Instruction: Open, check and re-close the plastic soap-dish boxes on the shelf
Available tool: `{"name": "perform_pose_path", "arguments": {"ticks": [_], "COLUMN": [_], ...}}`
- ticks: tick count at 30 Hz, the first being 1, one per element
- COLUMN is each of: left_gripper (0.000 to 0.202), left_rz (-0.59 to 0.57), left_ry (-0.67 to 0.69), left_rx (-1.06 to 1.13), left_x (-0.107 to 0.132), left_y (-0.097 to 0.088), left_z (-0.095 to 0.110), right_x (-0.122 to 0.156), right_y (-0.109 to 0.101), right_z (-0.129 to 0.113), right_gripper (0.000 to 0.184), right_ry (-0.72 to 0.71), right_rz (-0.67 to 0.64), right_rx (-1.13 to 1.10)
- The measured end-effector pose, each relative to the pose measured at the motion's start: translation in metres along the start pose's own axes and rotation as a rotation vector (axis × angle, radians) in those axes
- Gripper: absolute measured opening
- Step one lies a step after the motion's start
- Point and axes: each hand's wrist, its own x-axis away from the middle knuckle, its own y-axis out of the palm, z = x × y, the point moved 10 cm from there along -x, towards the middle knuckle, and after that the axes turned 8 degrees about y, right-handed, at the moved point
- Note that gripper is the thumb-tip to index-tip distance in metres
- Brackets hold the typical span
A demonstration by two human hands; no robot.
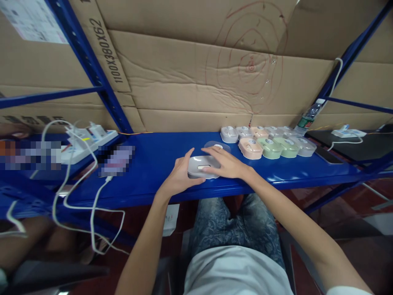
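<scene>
A small grey rounded case (pixel 194 162) sits on the blue shelf close to its front edge, its top facing up. A small white piece (pixel 201 167) shows in its middle. My left hand (pixel 180 174) wraps the case's left side, thumb along the front and index finger raised at the back. From the right, my right hand (pixel 229 163) reaches over the case. Its thumb is at the white piece and its fingers extend past the far edge. Just behind lies a clear lid-like cover (pixel 225 146), partly hidden by those fingers.
Several packed cases in pink (pixel 250 148), green (pixel 270 148) and grey stand in rows at the back right. Beyond them are a bottle (pixel 310 114) and a dark phone (pixel 328 155). Leftward are a cabled phone (pixel 118 160), a power strip (pixel 89 145) and another person.
</scene>
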Motion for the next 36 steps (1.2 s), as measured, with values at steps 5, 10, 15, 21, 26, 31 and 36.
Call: {"name": "perform_pose_path", "arguments": {"ticks": [5, 10, 15, 21, 26, 31, 36], "left_gripper": [0.119, 0.118, 0.125, 0.132, 0.124, 0.124, 0.132], "left_rz": [0.002, -0.001, 0.002, -0.001, 0.006, 0.012, 0.021], "left_ry": [-0.004, -0.032, -0.072, -0.113, -0.132, -0.13, -0.099], "left_rx": [-0.008, 0.013, 0.013, 0.036, 0.047, 0.029, 0.025], "left_x": [0.0, -0.001, -0.001, 0.002, 0.003, 0.001, 0.0], "left_y": [-0.001, -0.001, -0.001, -0.004, -0.005, -0.005, -0.004], "left_z": [-0.001, -0.003, -0.005, -0.004, -0.004, -0.005, -0.004], "right_x": [0.006, 0.006, 0.002, 0.002, 0.002, -0.004, -0.01], "right_y": [0.021, 0.024, 0.02, 0.021, 0.022, 0.021, 0.012], "right_z": [-0.018, -0.017, -0.005, -0.004, -0.004, 0.006, 0.013], "right_gripper": [0.08, 0.067, 0.07, 0.072, 0.072, 0.075, 0.073], "right_ry": [-0.07, -0.086, 0.015, 0.002, -0.004, 0.054, 0.083], "right_rz": [-0.065, -0.033, -0.045, -0.045, -0.028, -0.044, -0.021], "right_rx": [0.172, 0.146, -0.004, -0.006, -0.037, -0.13, -0.245]}}
